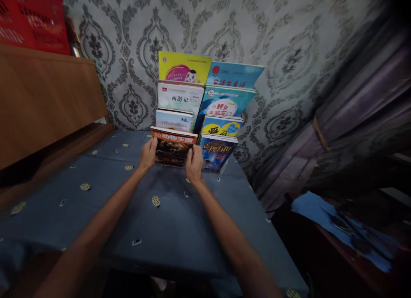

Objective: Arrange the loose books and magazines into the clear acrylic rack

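Observation:
My left hand [148, 153] grips the left edge of an orange-topped book [173, 148] with a dark picture cover. On the opposite edge, my right hand [194, 163] is closed around the same book. It stands upright at the front of the left row of books. Behind it rise a pale blue book [174, 120], a white book [180, 96] and a yellow book [184, 67]. Just right of my right hand, a dark blue book [218, 152] fronts a second row, with a yellow-and-blue book [221, 126] and two light blue books behind.
A blue cloth [122, 221] with pineapple prints covers the table. Patterned wallpaper [135, 67] backs the books. At left stands a wooden cabinet [48, 101] with a red basket [35, 24] on top. A tied curtain [298, 156] and blue fabric [317, 212] are at right.

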Motion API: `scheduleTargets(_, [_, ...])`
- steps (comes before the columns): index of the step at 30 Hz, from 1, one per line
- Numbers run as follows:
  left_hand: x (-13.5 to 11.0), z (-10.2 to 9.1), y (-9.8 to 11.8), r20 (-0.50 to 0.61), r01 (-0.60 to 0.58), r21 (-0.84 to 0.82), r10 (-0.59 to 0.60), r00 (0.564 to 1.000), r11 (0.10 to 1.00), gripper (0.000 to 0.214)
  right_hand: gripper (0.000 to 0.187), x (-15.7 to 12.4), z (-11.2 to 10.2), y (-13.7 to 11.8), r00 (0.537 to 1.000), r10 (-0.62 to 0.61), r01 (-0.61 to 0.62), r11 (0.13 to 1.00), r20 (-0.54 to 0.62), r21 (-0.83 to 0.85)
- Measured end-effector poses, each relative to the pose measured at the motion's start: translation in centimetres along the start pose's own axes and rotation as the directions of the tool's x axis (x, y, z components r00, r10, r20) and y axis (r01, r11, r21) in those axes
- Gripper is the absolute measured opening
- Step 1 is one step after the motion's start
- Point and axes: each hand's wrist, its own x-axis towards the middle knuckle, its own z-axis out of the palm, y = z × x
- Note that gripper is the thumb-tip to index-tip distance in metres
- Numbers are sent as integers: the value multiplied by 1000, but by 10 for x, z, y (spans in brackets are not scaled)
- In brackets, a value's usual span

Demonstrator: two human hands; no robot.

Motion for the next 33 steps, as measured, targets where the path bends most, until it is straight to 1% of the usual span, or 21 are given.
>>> scheduleTargets(3, [-1,0,-8,2,8,-34,-8,1000,999,61,34,0,0,0,999,-28,28,1000,14,-6])
scheduleTargets(6, [-2,0,-13,-1,23,-32,-23,1000,999,64,34,0,0,1,999,-42,43,999,12,-21])
scheduleTargets(12, [0,-1,-13,3,24,-27,-24,1000,999,63,36,3,-3,2,997,1,2,1000,82,-28])
scheduleTargets(16, [0,-1,-13,12,7,0,-7,1000,1000,63,35,3,-3,5,996,5,-3,999,84,-32])
scheduleTargets(19, [0,-1,-16,8,-10,11,10,1000,1000,62,33,2,-3,9,997,6,-3,999,78,-42])
scheduleTargets(25, [1,0,-22,3,3,-8,-3,1000,1000,58,28,3,-7,19,990,29,-19,997,136,-73])
scheduleTargets(29, [4,1,-24,21,-5,-8,5,1000,1000,55,22,5,-7,20,990,17,-2,995,142,-104])
scheduleTargets(33, [7,2,-26,21,4,9,-4,1000,1000,54,20,7,-7,20,984,30,-12,995,175,-101])
